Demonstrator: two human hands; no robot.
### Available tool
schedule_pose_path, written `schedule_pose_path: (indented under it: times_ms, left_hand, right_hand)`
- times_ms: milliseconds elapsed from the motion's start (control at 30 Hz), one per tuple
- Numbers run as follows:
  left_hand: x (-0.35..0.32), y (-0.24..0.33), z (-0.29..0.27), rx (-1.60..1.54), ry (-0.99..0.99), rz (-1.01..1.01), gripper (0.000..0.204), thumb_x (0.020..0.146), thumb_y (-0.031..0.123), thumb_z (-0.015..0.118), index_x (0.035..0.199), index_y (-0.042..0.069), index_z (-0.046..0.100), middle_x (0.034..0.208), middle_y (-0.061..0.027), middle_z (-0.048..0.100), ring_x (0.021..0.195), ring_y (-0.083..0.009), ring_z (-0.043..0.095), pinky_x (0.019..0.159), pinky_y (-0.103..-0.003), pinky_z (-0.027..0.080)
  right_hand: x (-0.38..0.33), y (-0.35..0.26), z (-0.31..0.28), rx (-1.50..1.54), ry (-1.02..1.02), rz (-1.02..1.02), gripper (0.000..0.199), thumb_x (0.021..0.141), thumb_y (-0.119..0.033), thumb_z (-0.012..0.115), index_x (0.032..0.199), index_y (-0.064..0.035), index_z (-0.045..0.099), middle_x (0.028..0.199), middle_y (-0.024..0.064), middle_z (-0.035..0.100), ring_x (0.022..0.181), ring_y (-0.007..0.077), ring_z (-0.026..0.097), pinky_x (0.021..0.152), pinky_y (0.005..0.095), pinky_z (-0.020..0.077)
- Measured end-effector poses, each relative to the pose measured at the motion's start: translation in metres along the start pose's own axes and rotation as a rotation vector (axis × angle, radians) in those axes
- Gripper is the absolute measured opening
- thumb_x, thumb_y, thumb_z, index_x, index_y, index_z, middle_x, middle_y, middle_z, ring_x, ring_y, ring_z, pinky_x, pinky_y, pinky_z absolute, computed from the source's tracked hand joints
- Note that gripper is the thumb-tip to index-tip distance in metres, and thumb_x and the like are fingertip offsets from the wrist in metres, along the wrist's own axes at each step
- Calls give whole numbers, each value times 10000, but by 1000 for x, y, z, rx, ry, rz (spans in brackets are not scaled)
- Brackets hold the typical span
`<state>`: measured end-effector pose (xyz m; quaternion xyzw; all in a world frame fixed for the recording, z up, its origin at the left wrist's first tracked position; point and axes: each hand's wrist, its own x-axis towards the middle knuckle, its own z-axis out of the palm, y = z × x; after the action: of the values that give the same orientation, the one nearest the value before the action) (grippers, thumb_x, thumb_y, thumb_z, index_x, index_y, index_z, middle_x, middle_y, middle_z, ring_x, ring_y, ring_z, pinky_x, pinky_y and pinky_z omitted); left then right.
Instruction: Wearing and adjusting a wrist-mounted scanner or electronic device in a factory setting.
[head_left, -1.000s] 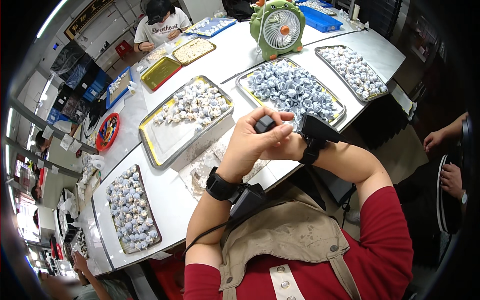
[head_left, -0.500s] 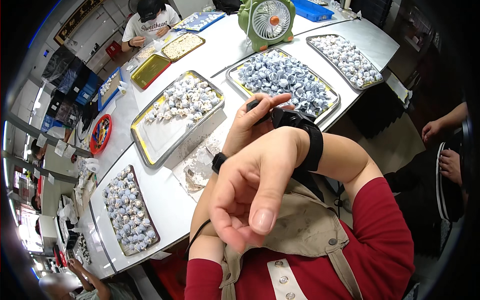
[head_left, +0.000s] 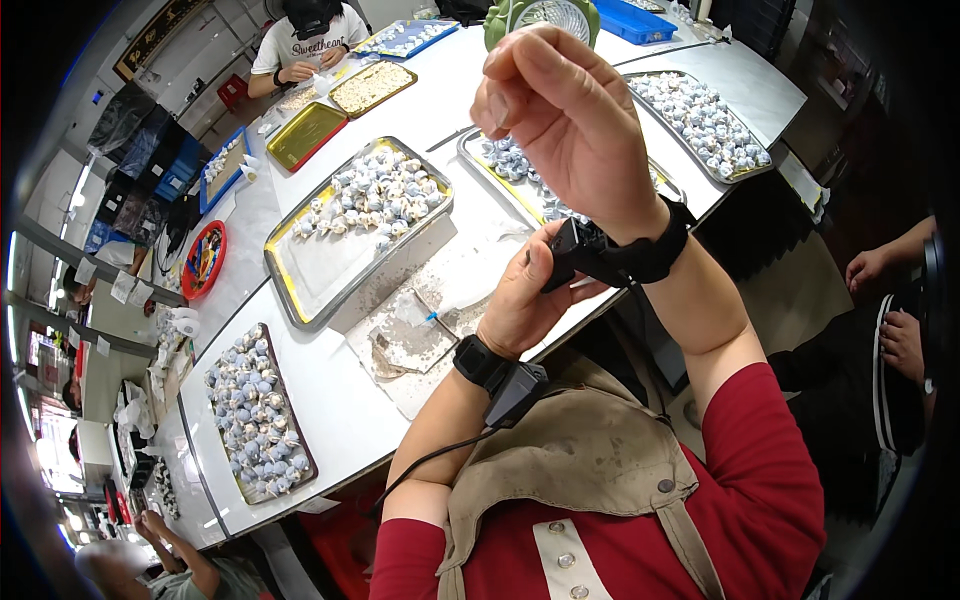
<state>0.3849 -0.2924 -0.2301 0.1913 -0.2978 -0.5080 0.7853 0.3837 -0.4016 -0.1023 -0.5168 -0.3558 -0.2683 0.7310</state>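
Note:
My right hand (head_left: 575, 130) is raised over the table, its fingers loosely curled together with nothing in them. A black box (head_left: 572, 250) is strapped to the right wrist by a wide black band (head_left: 650, 255). My left hand (head_left: 525, 305) wraps round that box from below, its fingers partly hidden. On the left wrist sit a black watch-like band (head_left: 482, 362) and another black box (head_left: 517, 393) with a cable. Behind the right hand, a tray (head_left: 468, 152) of blue-grey cup-shaped pieces (head_left: 505, 160) is partly covered.
Left of my hands stands a metal tray (head_left: 335, 280) with small blue-white pieces. A thin tool with a blue band (head_left: 432, 316) lies on a stained board (head_left: 400, 345). More filled trays (head_left: 262, 420) flank these, with a green fan (head_left: 545, 15) behind. Other people sit around the table.
My right hand has lifted up and away from me, now covering part of the fan and tray. My left hand has come nearer and grips the box on the right wrist. The thin tool is uncovered.

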Motion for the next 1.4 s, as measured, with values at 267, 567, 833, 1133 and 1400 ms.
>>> schedule_pose_path:
  times_ms: [267,567,833,1133,1400]
  left_hand:
    - [-8,-9,6,183,211,-16,411,922,333,546,1211,62,436,1059,-59,571,952,-154,588,757,-352,550]
    - [-18,-8,14,402,351,27,436,865,314,638,1131,38,431,1043,-94,587,943,-197,622,739,-325,567]
    - [-28,-9,8,483,362,50,433,804,255,719,1077,32,468,988,-86,610,884,-168,626,736,-321,568]
    - [-27,-14,4,403,404,0,390,815,220,708,1086,27,505,1000,-78,611,913,-165,612,761,-325,558]
    - [-33,-11,0,130,435,-210,391,825,215,702,1099,25,498,959,-55,599,895,-145,617,763,-262,535]
  right_hand:
    - [-13,11,-3,-647,90,8,160,931,-135,548,940,13,608,802,30,631,677,57,570,618,177,464]
    - [-11,23,-18,-1090,188,-251,133,849,-132,647,811,-5,636,648,64,630,586,116,629,546,219,494]
    - [-19,37,-29,-1142,200,-215,137,849,-139,645,794,-15,631,628,59,619,540,124,596,515,230,474]
    - [-37,44,-45,-895,421,116,169,866,-168,632,819,-5,640,626,32,625,575,56,593,504,188,444]
    - [-54,57,-48,-550,441,336,196,878,-180,617,832,9,645,623,10,617,578,46,565,545,177,450]
